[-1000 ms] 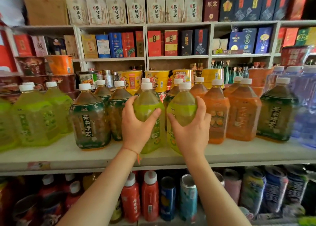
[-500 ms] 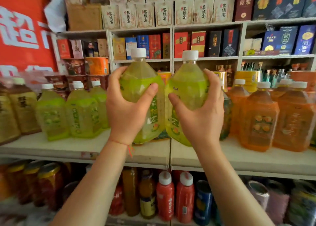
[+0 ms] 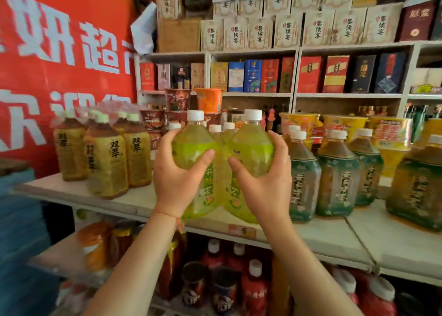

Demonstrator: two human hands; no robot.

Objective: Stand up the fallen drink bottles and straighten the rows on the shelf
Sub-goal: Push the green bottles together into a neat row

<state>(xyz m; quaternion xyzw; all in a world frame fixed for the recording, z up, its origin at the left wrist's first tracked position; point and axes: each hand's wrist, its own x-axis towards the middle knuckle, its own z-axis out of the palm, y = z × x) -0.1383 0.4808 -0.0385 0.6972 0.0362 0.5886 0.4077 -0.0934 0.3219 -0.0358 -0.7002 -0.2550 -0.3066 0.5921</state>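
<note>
Each hand grips a full green bottle at the shoulder, side by side over the shelf [image 3: 134,204] front: left hand [image 3: 175,174] fingers curled round the left bottle [image 3: 195,148], right hand [image 3: 265,179] round the right bottle [image 3: 251,146]. Full bottles look heavy, smooth plastic likely slippery; hold the broad shoulder

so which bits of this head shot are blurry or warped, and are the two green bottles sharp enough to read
Head view: the left green bottle and right green bottle, with the left hand and right hand, are fairly sharp, though their labels are only partly legible. The red banner and the lower shelf drinks are smeared. The shelf edge bends from wide-angle distortion.
</note>
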